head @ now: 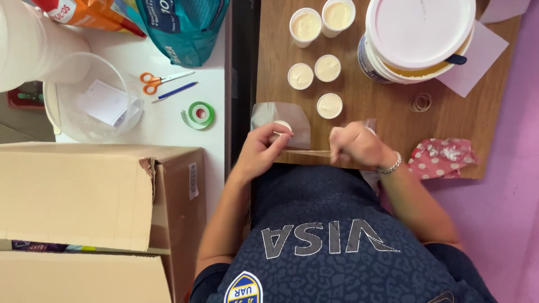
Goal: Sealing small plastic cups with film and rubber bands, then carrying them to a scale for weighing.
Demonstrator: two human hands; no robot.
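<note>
Two hands: left hand (pixel 259 150) pinches small cup (pixel 282 125); right hand (pixel 353 146) fisted beside.

Both forearms bare, reaching away from the torso and converging toward the middle of the view. Left hand (pixel 263 147) at the left, wrist bent slightly inward, fingers curled with thumb and fingertips pinched together at the far end. Right hand (pixel 355 147) just to the right, near the left but apart from it, closed into a loose fist, knuckles up, fingertips tucked under and hidden. Beaded bracelet around the right wrist. Right forearm angled in from the near right, left forearm from the near left, elbows spread wide.
</note>
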